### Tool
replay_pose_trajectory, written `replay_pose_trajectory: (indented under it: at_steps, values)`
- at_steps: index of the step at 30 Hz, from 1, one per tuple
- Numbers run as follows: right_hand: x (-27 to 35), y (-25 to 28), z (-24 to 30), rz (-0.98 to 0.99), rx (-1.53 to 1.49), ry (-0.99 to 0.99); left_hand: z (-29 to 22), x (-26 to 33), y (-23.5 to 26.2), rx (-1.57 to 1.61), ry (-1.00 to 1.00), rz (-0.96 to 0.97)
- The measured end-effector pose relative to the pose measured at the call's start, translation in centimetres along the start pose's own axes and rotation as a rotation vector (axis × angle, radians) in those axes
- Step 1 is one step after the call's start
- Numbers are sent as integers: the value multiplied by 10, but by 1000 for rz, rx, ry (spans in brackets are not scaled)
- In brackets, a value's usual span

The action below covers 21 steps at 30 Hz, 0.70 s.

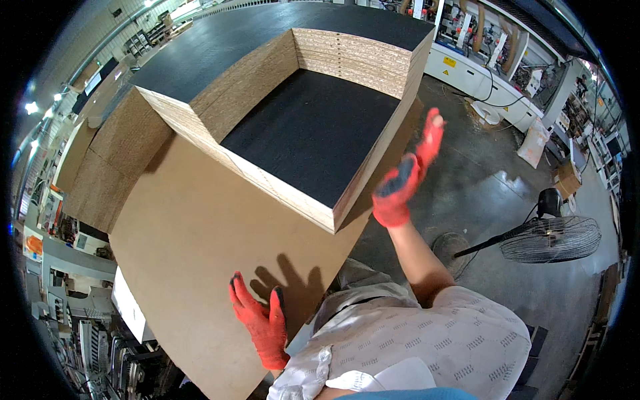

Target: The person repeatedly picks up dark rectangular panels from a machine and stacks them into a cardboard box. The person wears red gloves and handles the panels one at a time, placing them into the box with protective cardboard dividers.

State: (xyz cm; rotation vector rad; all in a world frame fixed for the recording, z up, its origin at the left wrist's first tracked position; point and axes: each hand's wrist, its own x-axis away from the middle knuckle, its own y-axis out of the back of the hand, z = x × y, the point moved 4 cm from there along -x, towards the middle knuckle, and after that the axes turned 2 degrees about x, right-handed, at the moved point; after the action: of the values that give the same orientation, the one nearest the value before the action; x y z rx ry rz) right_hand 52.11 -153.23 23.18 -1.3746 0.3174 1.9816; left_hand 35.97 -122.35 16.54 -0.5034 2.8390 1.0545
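My left hand (261,327), in a red glove with dark fingertips, has its fingers apart over a large brown board (220,233). Its shadow falls on the board just beside it; whether it touches the surface I cannot tell. To the right, my right hand (403,177), in the same kind of glove, is raised past the board's edge with its fingers stretched out and holding nothing. It is nearest to the particleboard panels (260,80) stacked on the board. Their tops are black, and lower black panels (320,127) lie in the recess among the taller piles.
A pedestal fan (550,237) stands on the grey floor at the right. White machinery (480,77) with hoses lines the far right, near a white sack (535,143) and a cardboard box (567,179). More equipment (87,307) fills the left side.
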Motion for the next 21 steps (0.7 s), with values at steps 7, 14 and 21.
replay_pose_trajectory:
  at_steps: [7, 14, 21]
  values:
    - [0, -25, -48, 181, -13, -76, -33, -27, -57, 41, -201, 59]
    - [-29, 23, -94, -189, -89, -148, -80, -78, -128, 463, -551, -296]
    - [-39, 77, -225, -297, 411, -83, -140, -83, -172, 159, -520, -626]
